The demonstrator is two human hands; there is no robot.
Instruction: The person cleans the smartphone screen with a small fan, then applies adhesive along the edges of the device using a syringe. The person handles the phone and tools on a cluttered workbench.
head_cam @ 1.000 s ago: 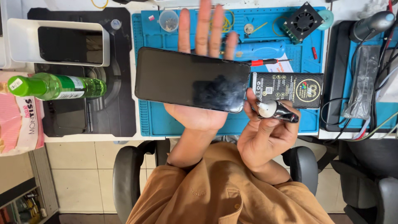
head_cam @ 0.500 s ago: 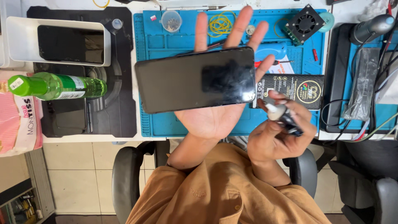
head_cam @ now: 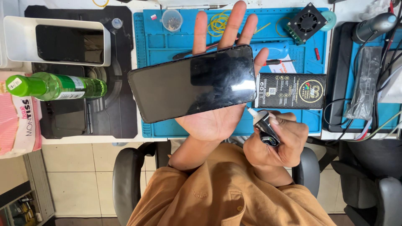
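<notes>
My left hand (head_cam: 217, 113) lies flat and open, palm up, fingers (head_cam: 233, 25) spread, with the black phone (head_cam: 192, 86) resting across it, dark glass screen upward, above the blue mat (head_cam: 161, 46). My right hand (head_cam: 278, 140) is curled closed around a small black glue tube (head_cam: 264, 125), its white nozzle pointing at the phone's right near corner. A black battery (head_cam: 291, 91) lies just right of the phone on the surface. A green bottle (head_cam: 54, 86) lies far left.

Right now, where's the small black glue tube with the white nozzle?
In the head view, the small black glue tube with the white nozzle is gripped in the right hand, its tip near the lower right corner of the black phone screen lying on the left hand.
</notes>
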